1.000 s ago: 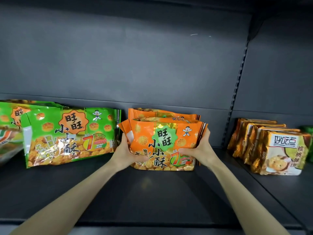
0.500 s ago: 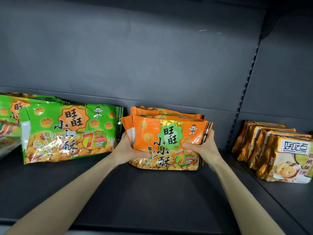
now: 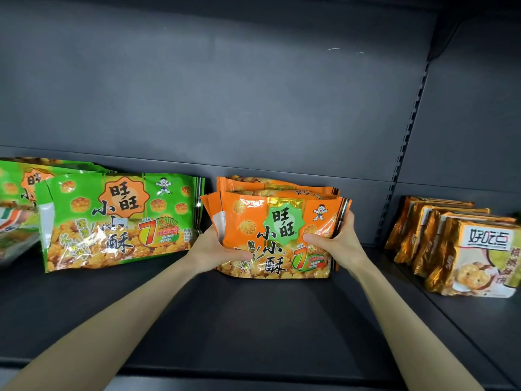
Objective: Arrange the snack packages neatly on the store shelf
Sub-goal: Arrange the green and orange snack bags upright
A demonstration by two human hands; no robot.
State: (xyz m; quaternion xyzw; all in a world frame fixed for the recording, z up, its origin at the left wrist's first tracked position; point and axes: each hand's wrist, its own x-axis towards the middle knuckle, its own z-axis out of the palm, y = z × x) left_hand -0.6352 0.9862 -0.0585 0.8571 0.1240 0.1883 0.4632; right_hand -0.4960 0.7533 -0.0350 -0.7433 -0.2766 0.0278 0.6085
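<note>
Gripping a stack of orange packs (image 3: 276, 235) from both sides, a person holds it upright at the middle of a dark grey store shelf (image 3: 253, 320).

The front pack reads 旺旺 in a green scalloped badge, with 小小酥 in black below. It has a large "7" at lower right and a cartoon boy at upper right. The stack stands on its long bottom edge, long axis running left to right along the shelf. Its printed face is turned to the camera, writing upright, tops tipped slightly back. At least two more orange packs show behind the front one.

The left hand (image 3: 214, 249) clasps the lower left corner, thumb pressed across the front; its other fingers pass behind the stack, out of sight. The right hand (image 3: 335, 244) clasps the right edge, thumb laid across the front pointing left, fingers curled round the side.

Just beside the stack on the left, green packs (image 3: 118, 218) lean back, facing the camera. They carry the same 旺旺, here in an orange badge, with 小小酥 and a "7"; the smaller print is too fine to read. More green packs overlap toward the left edge.

Well apart on the right, past a slotted upright (image 3: 406, 153), gold-sided biscuit packs (image 3: 479, 249) stand in a row one behind another. The front one is marked 好吃点, and the green writing down its side is blurred.
</note>
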